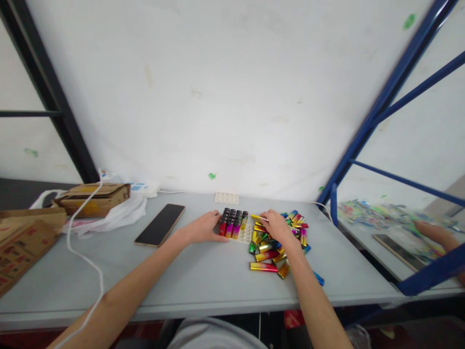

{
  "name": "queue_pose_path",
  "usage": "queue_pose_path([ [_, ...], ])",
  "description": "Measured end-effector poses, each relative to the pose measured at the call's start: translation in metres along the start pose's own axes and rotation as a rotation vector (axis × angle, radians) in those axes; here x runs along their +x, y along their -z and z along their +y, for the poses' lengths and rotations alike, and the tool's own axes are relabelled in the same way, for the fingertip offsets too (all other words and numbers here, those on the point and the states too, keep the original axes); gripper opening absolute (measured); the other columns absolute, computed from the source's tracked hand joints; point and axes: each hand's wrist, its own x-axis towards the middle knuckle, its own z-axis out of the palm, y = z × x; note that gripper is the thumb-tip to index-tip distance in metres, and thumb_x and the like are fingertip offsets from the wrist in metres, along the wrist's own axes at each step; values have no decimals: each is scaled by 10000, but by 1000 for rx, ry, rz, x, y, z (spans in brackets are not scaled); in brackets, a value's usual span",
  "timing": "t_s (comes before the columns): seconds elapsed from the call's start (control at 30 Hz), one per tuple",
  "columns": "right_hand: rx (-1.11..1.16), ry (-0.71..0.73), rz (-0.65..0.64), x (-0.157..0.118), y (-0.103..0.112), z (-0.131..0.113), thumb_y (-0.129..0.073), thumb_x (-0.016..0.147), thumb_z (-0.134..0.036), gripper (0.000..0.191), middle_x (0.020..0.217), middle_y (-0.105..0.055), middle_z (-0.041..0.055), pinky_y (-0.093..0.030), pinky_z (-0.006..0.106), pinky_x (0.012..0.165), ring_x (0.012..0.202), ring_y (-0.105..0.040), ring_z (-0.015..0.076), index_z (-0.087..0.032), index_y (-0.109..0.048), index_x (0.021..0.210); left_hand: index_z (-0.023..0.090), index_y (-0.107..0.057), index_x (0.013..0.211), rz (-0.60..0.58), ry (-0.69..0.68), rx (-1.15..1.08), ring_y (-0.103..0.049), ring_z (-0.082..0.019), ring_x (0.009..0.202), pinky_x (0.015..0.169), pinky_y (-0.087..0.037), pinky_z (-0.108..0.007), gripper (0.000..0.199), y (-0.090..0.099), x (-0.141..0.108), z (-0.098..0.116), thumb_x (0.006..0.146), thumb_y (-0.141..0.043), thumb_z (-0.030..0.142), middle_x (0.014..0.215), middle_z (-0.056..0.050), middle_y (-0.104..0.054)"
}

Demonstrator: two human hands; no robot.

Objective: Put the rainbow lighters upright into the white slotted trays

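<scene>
A dark-screened phone [160,225] lies on the grey bench [203,276]; next, the left hand [204,227], its grip spread, thumb apart from fingers, borders upright lighters [232,223] ranked in a pale tray [247,234], bare sockets on its right; then the right hand [276,225], its grip pinching a gold lighter [257,217] over piled loose lighters [267,255].

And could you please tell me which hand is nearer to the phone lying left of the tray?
Left. The left hand is right of the phone, by the upright pieces; the right hand is farther right, over the loose coloured pile.
</scene>
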Motion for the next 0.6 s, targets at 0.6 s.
queue_pose_path([
  [0.6, 481, 9, 374, 6, 12, -40, -398, 1069, -594, 424, 940, -714, 99, -535, 382, 844, 895, -669, 253, -244, -588, 923, 198, -671, 1088, -11, 10, 26, -655, -336, 1079, 985, -525, -410, 604, 0, 1, 2, 770, -784, 699, 1119, -117, -671],
])
